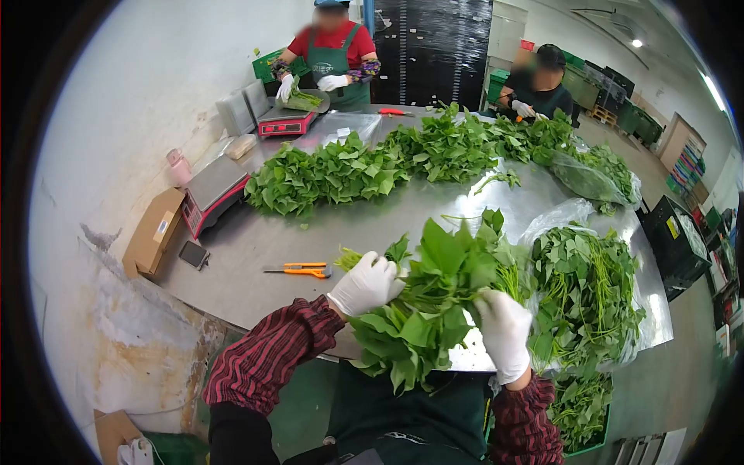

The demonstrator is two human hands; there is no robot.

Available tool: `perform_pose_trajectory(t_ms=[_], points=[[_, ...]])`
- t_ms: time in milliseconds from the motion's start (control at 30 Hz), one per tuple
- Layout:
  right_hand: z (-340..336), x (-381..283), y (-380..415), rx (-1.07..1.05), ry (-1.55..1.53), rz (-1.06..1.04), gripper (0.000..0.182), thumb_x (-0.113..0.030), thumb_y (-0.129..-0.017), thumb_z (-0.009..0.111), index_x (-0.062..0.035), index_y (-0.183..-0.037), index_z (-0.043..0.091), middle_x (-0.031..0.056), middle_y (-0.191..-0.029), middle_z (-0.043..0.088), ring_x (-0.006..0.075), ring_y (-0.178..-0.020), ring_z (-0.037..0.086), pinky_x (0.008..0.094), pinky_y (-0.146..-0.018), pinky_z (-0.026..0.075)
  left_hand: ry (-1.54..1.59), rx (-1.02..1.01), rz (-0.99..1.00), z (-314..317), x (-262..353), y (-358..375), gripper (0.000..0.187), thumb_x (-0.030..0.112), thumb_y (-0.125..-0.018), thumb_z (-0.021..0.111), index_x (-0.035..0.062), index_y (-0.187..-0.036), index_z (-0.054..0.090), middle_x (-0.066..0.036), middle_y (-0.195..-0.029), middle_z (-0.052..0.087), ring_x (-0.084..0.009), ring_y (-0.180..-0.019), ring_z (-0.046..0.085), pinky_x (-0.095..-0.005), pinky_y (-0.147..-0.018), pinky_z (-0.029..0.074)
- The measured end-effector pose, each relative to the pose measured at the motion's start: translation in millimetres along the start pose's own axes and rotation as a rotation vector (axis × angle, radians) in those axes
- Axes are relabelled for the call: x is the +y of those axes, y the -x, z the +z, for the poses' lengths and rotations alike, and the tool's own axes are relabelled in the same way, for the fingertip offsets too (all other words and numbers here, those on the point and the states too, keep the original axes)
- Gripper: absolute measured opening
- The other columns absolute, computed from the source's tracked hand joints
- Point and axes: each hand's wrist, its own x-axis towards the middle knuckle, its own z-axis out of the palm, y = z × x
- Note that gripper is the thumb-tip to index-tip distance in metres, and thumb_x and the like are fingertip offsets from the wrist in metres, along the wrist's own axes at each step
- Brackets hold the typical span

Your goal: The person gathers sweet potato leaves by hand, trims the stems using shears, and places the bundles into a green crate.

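Note:
Both hands wear white gloves and work at a bunch of leafy greens [443, 267] over the near edge of the metal table [240, 271]. My left hand [367, 285] is closed round stems at the bunch's left side. My right hand [505, 333] has its fingers curled against the leaves on the right, the fingertips partly hidden and slightly blurred. Left of my left hand lie orange-handled scissors [306, 270]. A large heap of greens with long stems [585, 294] rests on clear plastic to the right of my right hand.
A long row of greens [325, 174] crosses the table's far side. Red scales [213, 194] [287, 122], a phone [194, 255] and a cardboard box [153, 232] sit at left. Two co-workers [335, 58] [546, 85] stand beyond. A crate of greens [581, 407] is below right.

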Motion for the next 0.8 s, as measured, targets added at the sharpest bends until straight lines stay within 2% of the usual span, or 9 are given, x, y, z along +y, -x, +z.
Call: perform_pose_trajectory(t_ms=[133, 233, 333, 367, 400, 533, 600, 667, 800], points=[[-39.8, 23.4, -8.1, 0.304, 0.09, 0.36, 0.007, -0.005, -0.079, 0.063, -0.0029, -0.082, 0.058, 0.0102, -0.067, 0.058, 0.0253, -0.056, 0.056, 0.0312, -0.054, 0.046, -0.065, -0.182, 0.038, -2.1, -5.1, -5.5, 0.023, 0.018, -0.072, 0.057, 0.0045, -0.09, 0.059, -0.007, -0.076, 0.053, -0.0213, -0.073, 0.053, -0.0335, -0.069, 0.04], [-82.6, 46.8, -19.8, 0.089, 0.321, 0.568, 0.015, -0.007, -0.08, 0.066, 0.002, -0.072, 0.056, 0.0129, -0.062, 0.051, 0.0182, -0.049, 0.043, 0.0291, -0.047, 0.036, -0.099, -0.243, 0.111, -7.5, -8.2, -7.2, 0.03, 0.016, -0.072, 0.054, 0.0017, -0.098, 0.057, -0.007, -0.075, 0.053, -0.0215, -0.072, 0.053, -0.0329, -0.071, 0.041], [-87.0, 39.3, -32.7, 0.152, 0.187, 0.367, 0.009, -0.004, -0.077, 0.066, 0.0014, -0.074, 0.059, 0.0113, -0.063, 0.053, 0.0173, -0.05, 0.046, 0.0278, -0.049, 0.038, -0.136, -0.25, 0.197, -6.1, -3.4, -13.3, 0.032, 0.018, -0.073, 0.053, -0.0004, -0.099, 0.057, -0.007, -0.075, 0.055, -0.0221, -0.072, 0.054, -0.0328, -0.072, 0.042], [-80.3, 33.5, -41.0, 0.178, 0.054, 0.249, 0.005, -0.002, -0.081, 0.063, 0.002, -0.083, 0.063, 0.0056, -0.063, 0.052, 0.0085, -0.046, 0.045, 0.0231, -0.044, 0.034, -0.148, -0.231, 0.249, -8.2, -1.2, -17.6, 0.032, 0.019, -0.074, 0.053, -0.0007, -0.099, 0.057, -0.008, -0.076, 0.055, -0.0224, -0.073, 0.055, -0.0331, -0.073, 0.042], [-78.8, 21.8, -49.5, 0.099, -0.002, 0.233, 0.019, 0.0, -0.08, 0.062, -0.0008, -0.098, 0.066, 0.0046, -0.073, 0.057, 0.008, -0.048, 0.047, 0.0221, -0.046, 0.038, -0.16, -0.212, 0.304, -11.1, 1.5, -22.1, 0.033, 0.019, -0.074, 0.052, -0.001, -0.099, 0.057, -0.008, -0.077, 0.056, -0.0228, -0.073, 0.055, -0.0335, -0.074, 0.042], [-63.2, 3.9, -70.8, -0.544, -0.324, 0.341, 0.02, -0.003, -0.08, 0.06, -0.0028, -0.1, 0.065, 0.0102, -0.075, 0.062, 0.015, -0.049, 0.053, 0.0259, -0.05, 0.044, -0.162, -0.244, 0.415, -22.8, 12.3, -38.1, 0.034, 0.02, -0.075, 0.052, -0.0012, -0.102, 0.057, -0.01, -0.082, 0.058, -0.0244, -0.08, 0.057, -0.0348, -0.081, 0.043], [-43.2, 17.4, -69.4, -0.892, -0.299, 0.135, 0.025, -0.007, -0.08, 0.061, -0.0053, -0.105, 0.064, 0.0164, -0.082, 0.065, 0.0165, -0.051, 0.057, 0.0281, -0.049, 0.046, -0.137, -0.294, 0.417, -22.4, 17.0, -40.7, 0.036, 0.02, -0.075, 0.052, -0.0014, -0.103, 0.056, -0.01, -0.083, 0.058, -0.0254, -0.082, 0.058, -0.0361, -0.082, 0.043], [-7.1, 51.8, -46.8, -0.889, -0.461, -0.172, 0.03, -0.006, -0.076, 0.063, -0.0051, -0.107, 0.063, 0.0169, -0.08, 0.064, 0.0215, -0.056, 0.059, 0.0292, -0.052, 0.047, -0.166, -0.239, 0.478, -25.4, 19.0, -41.8, 0.036, 0.02, -0.075, 0.052, -0.0013, -0.103, 0.057, -0.01, -0.084, 0.059, -0.0255, -0.083, 0.058, -0.0374, -0.084, 0.043], [-5.4, 43.8, -40.3, -1.088, -0.417, -0.188, 0.033, -0.001, -0.073, 0.062, -0.0016, -0.106, 0.063, 0.0187, -0.087, 0.065, 0.0269, -0.066, 0.062, 0.0327, -0.061, 0.049, -0.125, -0.192, 0.49, -20.9, 20.4, -37.3, 0.035, 0.02, -0.074, 0.053, -0.0008, -0.102, 0.057, -0.009, -0.083, 0.059, -0.0242, -0.082, 0.058, -0.0376, -0.085, 0.044]])
